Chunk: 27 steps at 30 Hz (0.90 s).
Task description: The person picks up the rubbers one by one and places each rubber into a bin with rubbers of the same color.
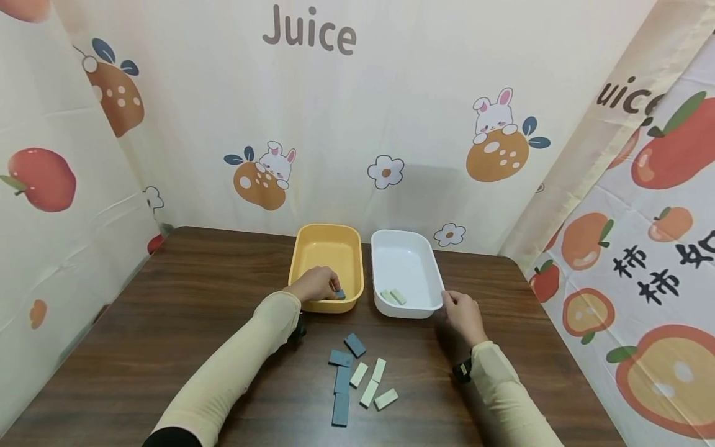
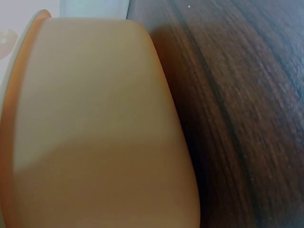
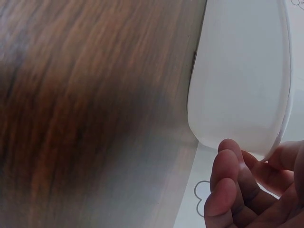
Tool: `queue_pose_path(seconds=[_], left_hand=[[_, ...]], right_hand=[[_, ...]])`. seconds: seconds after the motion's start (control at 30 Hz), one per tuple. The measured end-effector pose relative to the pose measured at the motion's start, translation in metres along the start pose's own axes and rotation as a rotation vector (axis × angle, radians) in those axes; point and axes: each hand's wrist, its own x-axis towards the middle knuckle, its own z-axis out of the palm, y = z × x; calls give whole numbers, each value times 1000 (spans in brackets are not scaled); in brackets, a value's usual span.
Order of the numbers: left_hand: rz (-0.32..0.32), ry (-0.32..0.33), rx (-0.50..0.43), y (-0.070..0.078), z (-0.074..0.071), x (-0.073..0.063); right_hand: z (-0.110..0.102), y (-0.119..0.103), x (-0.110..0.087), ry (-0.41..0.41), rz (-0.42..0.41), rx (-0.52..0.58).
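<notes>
My left hand (image 1: 314,284) reaches over the front of the yellow tray (image 1: 357,254), its fingertips holding a blue-grey block (image 1: 339,294) low inside it. In the left wrist view only the outer wall of the yellow tray (image 2: 104,95) shows and the hand is out of sight. My right hand (image 1: 463,316) pinches the front right corner of the white tray's (image 1: 408,254) rim between thumb and fingers. The right wrist view shows this hand (image 3: 256,190) at the rim, other fingers loosely bent. Two pale green blocks (image 1: 398,296) lie in the white tray.
Several blue-grey blocks (image 1: 342,379) lie in a rough column on the dark wooden table (image 1: 223,273), in front of the trays. Several pale green blocks (image 1: 368,393) lie just right of them. A printed curtain (image 1: 335,124) hangs behind the trays.
</notes>
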Motion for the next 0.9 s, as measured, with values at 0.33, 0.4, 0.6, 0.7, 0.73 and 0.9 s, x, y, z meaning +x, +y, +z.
queue_pose_path(seconds=[0.33,0.4,0.6,0.7,0.73,0.9], left_hand=[[31,107,56,-4,2,-5],[46,139,75,-4,1,-8],[40,203,68,-2,-6,-19],[38,232,57,-1,-9,-26],[42,239,55,-1,-10,-28],[48,304,26,-2,-12,-38]], right_hand=[[3,2,-2,-14,19,11],[4,2,-2,-14,26,16],[1,-1,-1,-9,30,20],[0,-2,0,-11,28,17],[0,-2,0,-10,27,12],[2,0,1,5,11,-5]])
